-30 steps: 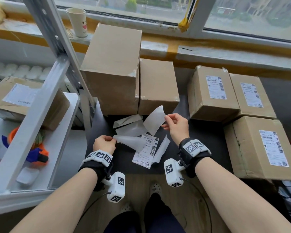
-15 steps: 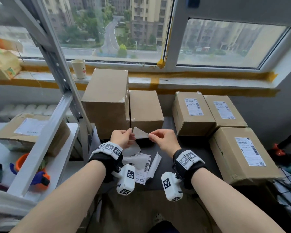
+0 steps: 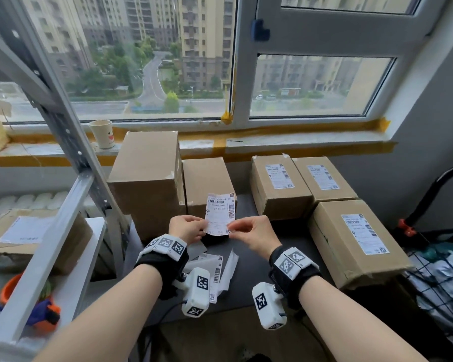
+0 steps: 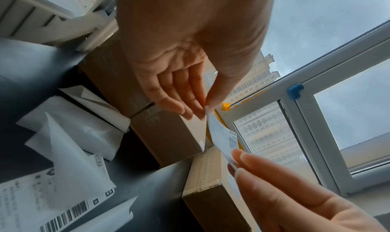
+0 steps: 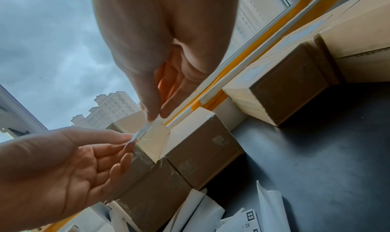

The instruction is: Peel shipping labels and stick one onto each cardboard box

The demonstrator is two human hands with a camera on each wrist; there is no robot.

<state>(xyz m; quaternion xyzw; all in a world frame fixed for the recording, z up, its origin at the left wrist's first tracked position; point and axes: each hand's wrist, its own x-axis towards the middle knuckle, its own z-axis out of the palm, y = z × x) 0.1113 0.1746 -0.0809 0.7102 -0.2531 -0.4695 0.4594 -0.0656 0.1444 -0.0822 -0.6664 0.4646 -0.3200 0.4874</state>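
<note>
Head view: left hand (image 3: 187, 229) pinching the lower left edge of a label (image 3: 219, 213), held upright before two bare boxes (image 3: 147, 178) | right hand (image 3: 251, 235) pinching its lower right corner | risk: loose label may be curling onto itself or landing crooked | three labelled boxes (image 3: 281, 190) sitting right

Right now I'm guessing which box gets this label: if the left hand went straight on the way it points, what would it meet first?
Probably the smaller unlabelled box just beyond the label that the left hand pinches; depth is hard to judge.
</note>
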